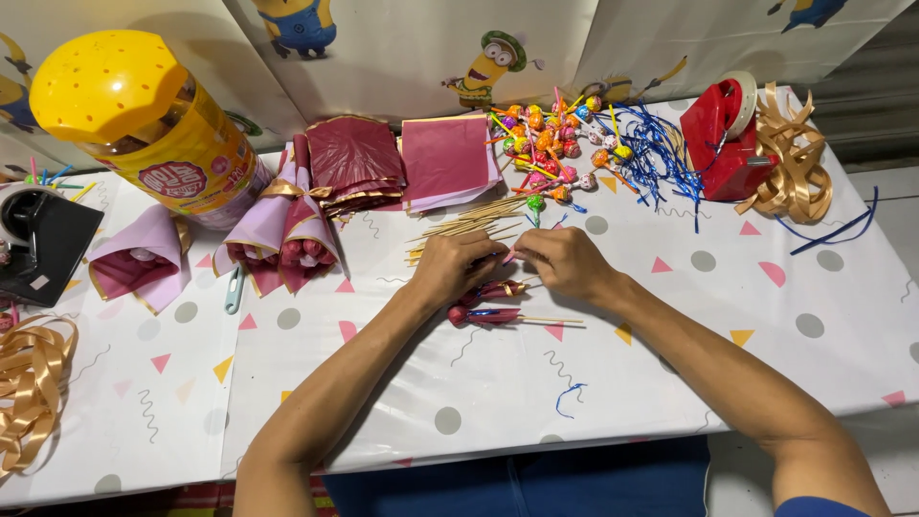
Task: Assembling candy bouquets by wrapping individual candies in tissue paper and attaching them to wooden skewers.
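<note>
My left hand (453, 265) and my right hand (565, 260) meet at the middle of the table, fingertips together on a lollipop (506, 257) with a pink stick. Which hand carries it is hard to tell; both pinch it. Just below the hands lie two wrapped lollipops on wooden skewers (498, 314), tied with blue ribbon. A loose bundle of wooden skewers (469, 223) lies just beyond my hands. Farther back sits a pile of colourful lollipops (553, 144) beside blue ribbon strands (661, 148).
Maroon paper sheets (445, 158) and folded maroon wraps (352, 163) lie at the back. Finished pink-and-maroon bouquets (287, 235) and a yellow jar (153, 124) stand left. A red tape dispenser (728, 134) and gold ribbon (790, 158) sit right; a black dispenser (43, 239) far left.
</note>
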